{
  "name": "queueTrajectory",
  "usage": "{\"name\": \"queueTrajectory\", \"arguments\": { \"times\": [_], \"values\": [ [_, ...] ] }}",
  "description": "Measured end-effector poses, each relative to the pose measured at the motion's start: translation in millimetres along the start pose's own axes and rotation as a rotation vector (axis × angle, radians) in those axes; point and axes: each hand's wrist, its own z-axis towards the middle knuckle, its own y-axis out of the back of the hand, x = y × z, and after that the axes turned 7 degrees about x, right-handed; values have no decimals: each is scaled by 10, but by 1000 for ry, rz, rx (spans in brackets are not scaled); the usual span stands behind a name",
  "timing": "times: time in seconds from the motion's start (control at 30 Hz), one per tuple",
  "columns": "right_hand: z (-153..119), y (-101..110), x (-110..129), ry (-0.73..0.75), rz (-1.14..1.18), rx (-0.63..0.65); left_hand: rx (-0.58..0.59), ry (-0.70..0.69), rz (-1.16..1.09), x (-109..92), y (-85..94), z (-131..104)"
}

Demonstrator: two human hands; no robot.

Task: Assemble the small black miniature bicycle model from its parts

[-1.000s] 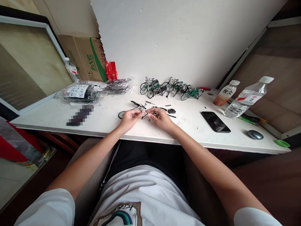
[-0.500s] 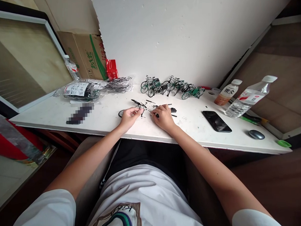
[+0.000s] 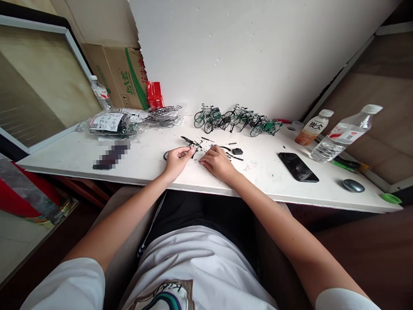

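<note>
My left hand [image 3: 178, 162] is closed in a pinch on a partly built miniature bicycle [image 3: 191, 141], black, tilted, with one wheel [image 3: 166, 155] showing beside the fingers. Just to the right, my right hand [image 3: 217, 162] rests low over the tabletop, fingers bent and tips together. Whatever may lie between those tips is too small to make out. Tiny loose parts are scattered between the two hands. Beyond my right hand lie a small black box-shaped part [image 3: 237, 151] and several thin black strips [image 3: 235, 157].
Several finished miniature bicycles [image 3: 239, 117] stand along the back of the white table [image 3: 261, 180]. Bagged parts [image 3: 107, 124] lie at the back left, near a carton [image 3: 119, 76]. A phone [image 3: 297, 166], two bottles [image 3: 344, 134] [image 3: 314, 127] and a mouse [image 3: 353, 185] are on the right.
My right hand has shifted left, nearer to my left hand, uncovering more of the black parts beside it. My left hand keeps its hold on the miniature bicycle.
</note>
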Motion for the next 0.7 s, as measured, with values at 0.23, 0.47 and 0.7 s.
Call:
{"name": "queueTrajectory", "arguments": {
  "times": [0.23,0.47,0.7],
  "values": [
    [4,-12,4,21,-33,11,9,-1,13,-21,-3,-3],
    [27,5,37,-16,-40,31,52,-76,59,-89,-11,-40],
    [53,-8,143,-57,-154,80,112,-64,53,-86,-17,-52]
  ]
}}
